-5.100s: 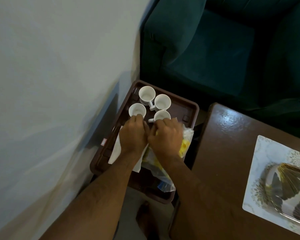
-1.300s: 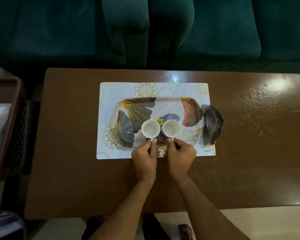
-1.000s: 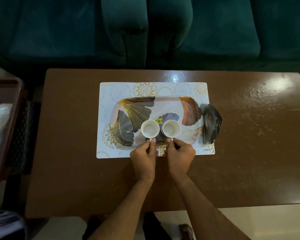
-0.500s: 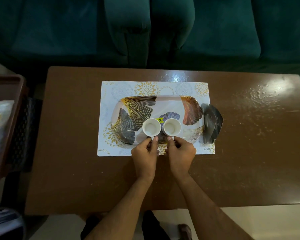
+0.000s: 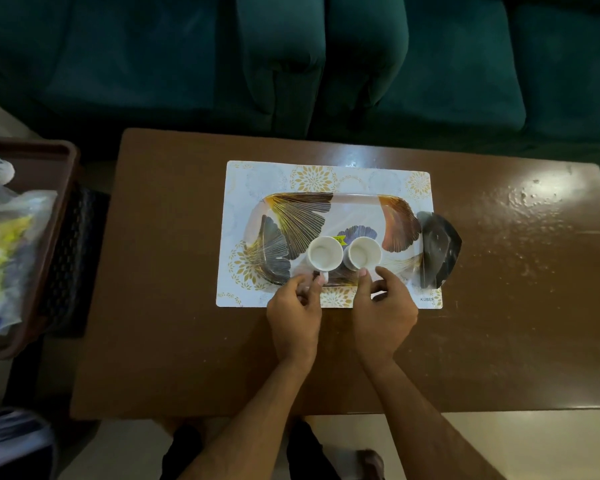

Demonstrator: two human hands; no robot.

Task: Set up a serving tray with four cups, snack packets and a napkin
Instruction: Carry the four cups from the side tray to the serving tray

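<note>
A leaf-patterned serving tray point(image 5: 357, 206) lies on a white and gold placemat point(image 5: 257, 181) on the brown table. Two empty white cups stand side by side near its front edge, the left cup point(image 5: 324, 253) and the right cup point(image 5: 363, 251). My left hand point(image 5: 297, 306) pinches the left cup's handle. At the right cup's base, my right hand point(image 5: 383, 306) has thumb and fingers apart, only the thumb tip touching it. Snack packets in a clear bag point(image 5: 4, 251) lie in the brown crate at the left.
The brown crate point(image 5: 58, 188) stands off the table's left end. A dark shiny wrapper point(image 5: 439, 247) sticks out from the tray's right end. Green sofas point(image 5: 326, 57) run behind the table point(image 5: 516, 271). My feet show below the table's front edge.
Five seconds ago both hands were in the brown crate among the cups. Since then two cups stand on the tray. In the last half second my right hand's fingers have spread apart.
</note>
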